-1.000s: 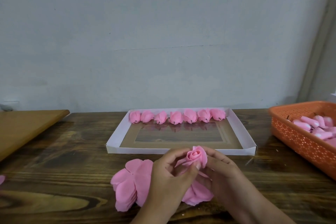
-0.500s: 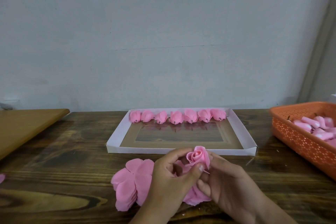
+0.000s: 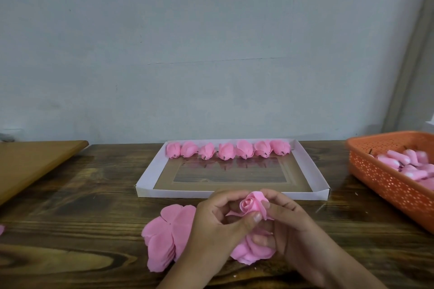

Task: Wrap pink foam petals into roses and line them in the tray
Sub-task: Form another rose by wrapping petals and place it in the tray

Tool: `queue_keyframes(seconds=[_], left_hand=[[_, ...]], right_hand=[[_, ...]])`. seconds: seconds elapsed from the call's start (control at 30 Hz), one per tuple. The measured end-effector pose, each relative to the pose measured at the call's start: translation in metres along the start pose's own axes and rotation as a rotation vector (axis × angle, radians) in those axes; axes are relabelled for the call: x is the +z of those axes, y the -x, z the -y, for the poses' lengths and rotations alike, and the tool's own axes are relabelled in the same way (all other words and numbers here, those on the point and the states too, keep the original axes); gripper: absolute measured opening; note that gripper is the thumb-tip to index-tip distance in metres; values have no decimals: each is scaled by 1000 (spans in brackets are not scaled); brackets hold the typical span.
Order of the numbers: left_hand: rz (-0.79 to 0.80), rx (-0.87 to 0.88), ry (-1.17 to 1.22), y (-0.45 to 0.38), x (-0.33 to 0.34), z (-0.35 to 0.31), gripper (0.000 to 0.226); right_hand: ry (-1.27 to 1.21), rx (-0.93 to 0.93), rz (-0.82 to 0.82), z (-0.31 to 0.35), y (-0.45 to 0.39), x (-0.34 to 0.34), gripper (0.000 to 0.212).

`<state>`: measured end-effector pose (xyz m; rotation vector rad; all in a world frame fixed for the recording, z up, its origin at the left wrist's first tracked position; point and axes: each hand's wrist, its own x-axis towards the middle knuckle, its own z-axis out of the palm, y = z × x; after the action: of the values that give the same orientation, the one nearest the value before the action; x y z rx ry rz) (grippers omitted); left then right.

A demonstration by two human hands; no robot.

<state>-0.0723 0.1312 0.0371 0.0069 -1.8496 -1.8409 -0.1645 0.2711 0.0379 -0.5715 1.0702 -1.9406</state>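
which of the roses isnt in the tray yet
The rose gripped by both hands, left hand and right hand; the other seven line the tray's far edge.

The dark, grained wooden table [image 3: 70, 206] looks glossy. The shallow white cardboard tray [image 3: 150, 176] is matt, with a shiny clear window. The perforated orange plastic basket [image 3: 385, 180] looks smooth.

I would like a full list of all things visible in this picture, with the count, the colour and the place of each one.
finished roses: seven, pink, one row along the tray's far wall
tray: one, white walls, brown floor, table centre
half-wrapped rose: one, pink, held between both hands
loose petals: one stack, pink, on the table under the hands
basket: one, orange, right edge, holds pink pieces
board: one, light brown, left edge
table: one, dark wood
left hand: grips the rose
right hand: grips the rose
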Motion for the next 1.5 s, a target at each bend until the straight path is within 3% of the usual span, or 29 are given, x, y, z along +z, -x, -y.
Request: queue_keyframes(seconds=[0.4,0.6,0.73,1.07,1.23,1.5], left_hand=[[20,-41,60,0,-1,-1,46],[24,-59,30,0,-1,-3,53],[18,-75,10,0,-1,-4,42],[-7,-81,-127,-4,-4,2,13],[-42,-85,-167,-5,-7,7,23],[-96,-66,-81,-5,-5,8,10]], right_hand=[[-119,-34,102,4,0,-5,39],[-83,-77,27,0,-1,-3,37],[8,-103,22,0,0,0,21],[286,-233,-98,-8,-4,-4,26],[380,-265,-112,-8,-3,-5,19],[391,-273,-141,-9,-4,-6,28]])
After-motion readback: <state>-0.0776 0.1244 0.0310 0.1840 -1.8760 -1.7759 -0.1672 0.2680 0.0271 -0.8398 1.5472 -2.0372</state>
